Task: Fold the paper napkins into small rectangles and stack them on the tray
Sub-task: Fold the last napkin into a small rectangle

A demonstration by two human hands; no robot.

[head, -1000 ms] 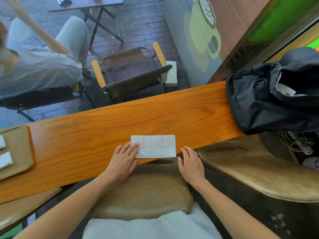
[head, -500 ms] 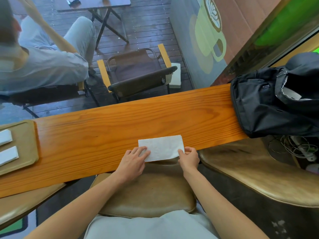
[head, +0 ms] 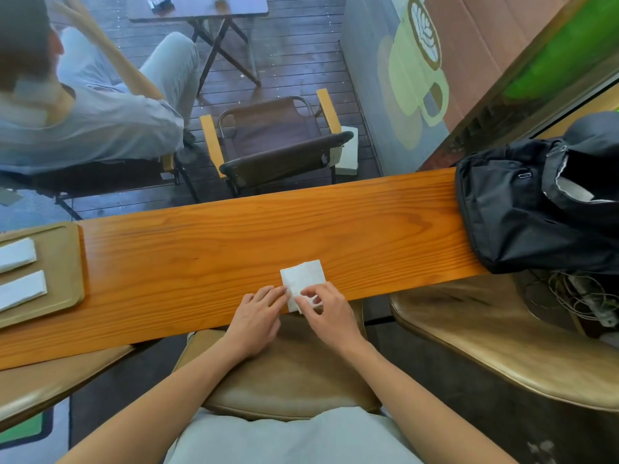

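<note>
A white paper napkin [head: 304,277] lies folded in half near the front edge of the orange wooden counter [head: 234,239]. My right hand [head: 330,311] pinches its near right part between thumb and fingers. At the napkin's left edge, my left hand [head: 259,311] presses down with its fingertips. A tan tray [head: 65,262] sits at the counter's far left, with two folded napkins, one [head: 15,254] behind the other [head: 21,289], lying side by side on it.
A black backpack [head: 536,209] rests on the counter's right end. Padded stools stand under the counter, one [head: 288,370] in front of me and another [head: 502,336] to the right. Beyond the glass, a person [head: 83,108] sits beside a chair [head: 274,145].
My right hand took the napkin's right end and folded it over to the left, halving its width. My left hand stayed at the left edge. The camera view shifted slightly.
</note>
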